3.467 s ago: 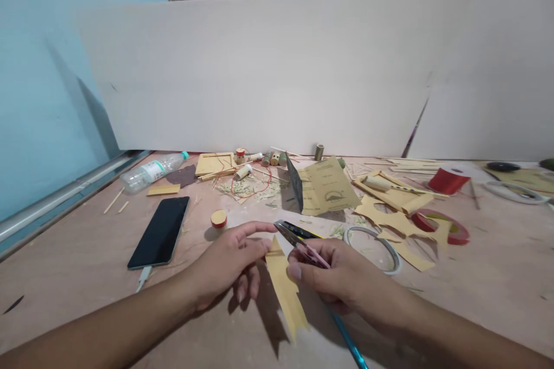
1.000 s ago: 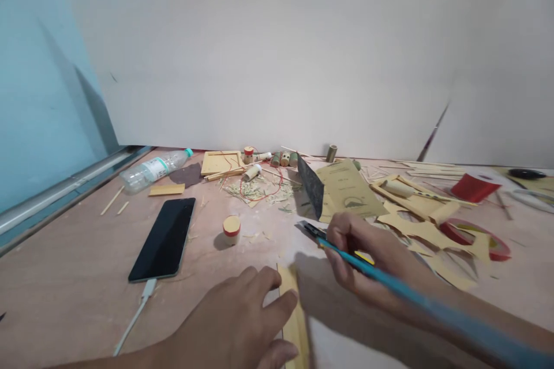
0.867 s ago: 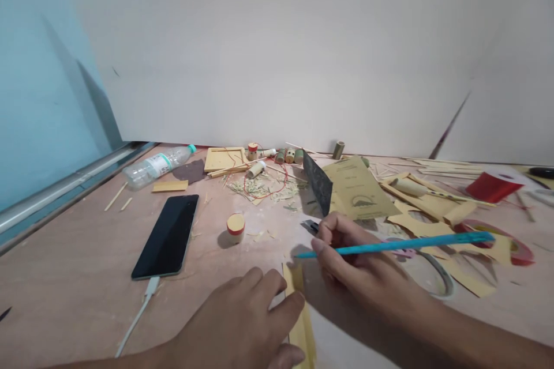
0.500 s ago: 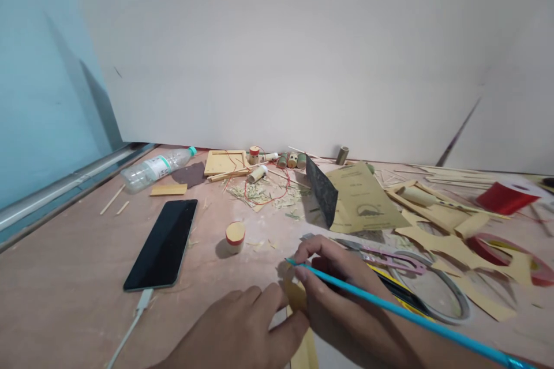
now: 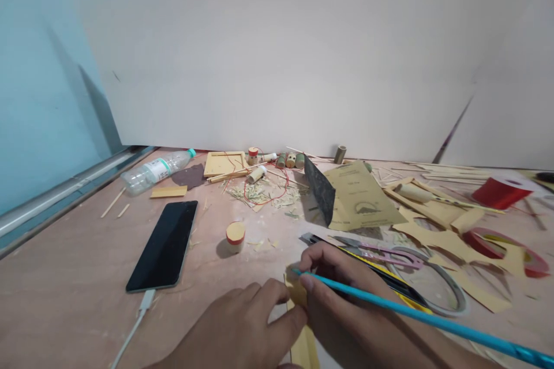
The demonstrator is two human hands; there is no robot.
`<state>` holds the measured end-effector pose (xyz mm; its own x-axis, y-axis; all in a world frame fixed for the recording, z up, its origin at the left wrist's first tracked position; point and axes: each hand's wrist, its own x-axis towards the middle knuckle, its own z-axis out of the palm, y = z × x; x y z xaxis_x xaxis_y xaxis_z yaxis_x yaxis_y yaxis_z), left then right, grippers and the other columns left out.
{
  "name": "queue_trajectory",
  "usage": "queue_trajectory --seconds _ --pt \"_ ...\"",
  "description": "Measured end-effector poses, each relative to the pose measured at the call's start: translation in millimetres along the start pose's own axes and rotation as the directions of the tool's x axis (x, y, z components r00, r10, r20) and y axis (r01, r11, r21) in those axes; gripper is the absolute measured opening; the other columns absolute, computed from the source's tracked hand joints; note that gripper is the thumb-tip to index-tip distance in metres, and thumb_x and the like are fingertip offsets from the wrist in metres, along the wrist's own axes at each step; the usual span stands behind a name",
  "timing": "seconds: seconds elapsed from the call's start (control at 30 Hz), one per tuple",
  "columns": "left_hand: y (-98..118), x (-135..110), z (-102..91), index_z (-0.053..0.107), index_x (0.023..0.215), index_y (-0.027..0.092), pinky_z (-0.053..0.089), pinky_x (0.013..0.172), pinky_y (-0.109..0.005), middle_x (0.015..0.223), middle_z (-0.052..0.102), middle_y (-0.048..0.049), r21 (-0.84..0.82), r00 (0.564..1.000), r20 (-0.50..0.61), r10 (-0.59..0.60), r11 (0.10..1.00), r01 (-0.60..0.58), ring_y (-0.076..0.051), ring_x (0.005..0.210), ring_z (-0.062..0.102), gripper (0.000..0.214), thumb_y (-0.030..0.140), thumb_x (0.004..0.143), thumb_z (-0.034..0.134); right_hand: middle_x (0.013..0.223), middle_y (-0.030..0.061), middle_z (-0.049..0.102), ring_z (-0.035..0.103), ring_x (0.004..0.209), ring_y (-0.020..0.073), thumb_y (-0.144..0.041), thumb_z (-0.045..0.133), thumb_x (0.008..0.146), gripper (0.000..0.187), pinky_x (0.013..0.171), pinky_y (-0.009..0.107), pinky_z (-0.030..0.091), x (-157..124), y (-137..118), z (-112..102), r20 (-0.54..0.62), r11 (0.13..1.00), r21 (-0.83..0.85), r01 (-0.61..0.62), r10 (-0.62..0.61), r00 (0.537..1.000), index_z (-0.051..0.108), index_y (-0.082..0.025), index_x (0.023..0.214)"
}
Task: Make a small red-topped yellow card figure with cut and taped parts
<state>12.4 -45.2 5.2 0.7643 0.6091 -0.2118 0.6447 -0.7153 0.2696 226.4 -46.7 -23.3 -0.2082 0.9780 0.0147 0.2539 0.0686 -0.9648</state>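
Head: R hand [image 5: 346, 300] grips pen [image 5: 411, 315], L hand [image 5: 236, 331] pins strip [image 5: 304, 349].

The stick [image 5: 411, 317] is turquoise, the paper strip [image 5: 303, 349] mustard-yellow, the phone [image 5: 163, 245] at nine o'clock black, the spool [image 5: 500, 193] at two o'clock red, the scissors [image 5: 381, 251] pink-handled.

No wording can be read anywhere. The tan folded sheet [image 5: 359, 199] on the worktop carries printed lines and an arched emblem, too small to make out. The bottle [image 5: 153, 170], well left of that sheet, has a white-and-green label, also illegible.
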Motion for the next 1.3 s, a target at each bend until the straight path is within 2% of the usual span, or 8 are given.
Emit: queue_trajectory --seconds 0.13,0.33,0.5,0.6,0.77,0.93,1.1,1.3 --pt "-2.7 1.7 0.6 0.061 0.144 0.022 0.065 0.086 -0.047 0.135 0.068 -0.0154 -0.010 1.000 0.003 0.020 1.000 -0.020 -0.037 0.111 0.073 0.050 0.043 0.100 0.071 0.076 -0.0010 0.064 0.054 0.066 0.0167 -0.048 0.065 0.098 0.025 0.059 0.026 0.044 -2.6 3.0 -2.9 0.044 0.989 0.133 -0.064 0.058 0.997 0.063 -0.023 0.095" --pt "-7.2 0.3 2.0 0.066 0.136 0.022 0.063 0.080 -0.039 0.126 0.071 -0.0129 0.017 0.998 -0.036 0.042 0.999 -0.042 -0.032 0.103 0.073 0.045 0.053 0.104 0.061 0.074 -0.0040 0.058 0.045 0.065 0.0143 -0.042 0.065 0.098 0.021 0.057 0.023 0.038 5.4 -1.8 -10.7 0.073 0.992 0.107 -0.074 0.066 0.995 0.059 -0.023 0.091" --pt "-4.0 1.6 1.5 0.063 0.140 0.024 0.063 0.075 -0.036 0.122 0.072 -0.0123 0.103 0.999 0.005 0.054 0.993 -0.054 -0.033 0.100 0.075 0.046 0.032 0.096 0.075 0.073 -0.0038 0.060 0.047 0.065 0.0145 -0.041 0.065 0.097 0.020 0.054 0.023 0.037 7.1 -4.3 -9.9 0.076 0.988 0.132 -0.085 0.076 0.994 0.059 -0.023 0.092" --pt "-1.3 3.6 0.6 0.062 0.141 0.025 0.063 0.072 -0.034 0.117 0.073 -0.0119 0.178 0.998 0.036 0.052 0.982 -0.057 -0.032 0.098 0.076 0.044 0.025 0.098 0.069 0.070 -0.0039 0.060 0.046 0.063 0.0137 -0.039 0.069 0.092 0.021 0.052 0.022 0.035 8.4 -6.7 -6.6 0.057 0.986 0.131 -0.100 0.094 0.994 0.056 -0.023 0.086" --pt "-1.6 6.0 0.8 0.055 0.149 0.027 0.065 0.076 -0.035 0.122 0.073 -0.0116 0.236 0.994 0.111 0.015 0.971 -0.041 -0.032 0.103 0.076 0.047 0.024 0.103 0.063 0.065 -0.0058 0.057 0.042 0.056 0.0115 -0.044 0.072 0.088 0.027 0.050 0.022 0.034 6.5 -7.6 -1.6 0.062 0.945 0.284 -0.162 0.150 0.987 0.055 -0.023 0.082" --pt "-1.9 5.2 -0.4 0.063 0.137 0.029 0.061 0.070 -0.030 0.114 0.073 -0.0080 0.161 0.999 0.025 0.031 0.986 -0.035 -0.028 0.093 0.076 0.039 0.022 0.099 0.066 0.068 -0.0018 0.062 0.050 0.062 0.0150 -0.041 0.070 0.085 0.024 0.056 0.025 0.041 5.8 -7.3 -6.4 -0.043 0.998 0.053 -0.024 0.026 0.999 0.057 -0.023 0.075" --pt "1.5 4.6 -9.5 0.062 0.133 0.028 0.060 0.074 -0.029 0.119 0.072 -0.0080 0.154 0.996 0.090 -0.003 0.988 -0.011 -0.027 0.096 0.076 0.031 0.025 0.103 0.061 0.063 -0.0017 0.060 0.051 0.060 0.0160 -0.040 0.063 0.085 0.024 0.054 0.026 0.041 7.8 -5.6 -10.2 -0.026 0.991 -0.131 0.009 -0.012 1.000 0.054 -0.024 0.069" --pt "-8.9 3.5 18.1 0.060 0.137 0.033 0.057 0.067 -0.029 0.114 0.070 -0.0054 0.141 0.994 -0.100 0.043 0.990 -0.028 -0.025 0.086 0.074 0.040 0.028 0.098 0.067 0.066 -0.0023 0.062 0.053 0.062 0.0158 -0.036 0.061 0.090 0.022 0.057 0.027 0.043 7.1 1.5 -9.9 -0.006 0.984 -0.174 0.027 -0.029 1.000 0.054 -0.024 0.072"
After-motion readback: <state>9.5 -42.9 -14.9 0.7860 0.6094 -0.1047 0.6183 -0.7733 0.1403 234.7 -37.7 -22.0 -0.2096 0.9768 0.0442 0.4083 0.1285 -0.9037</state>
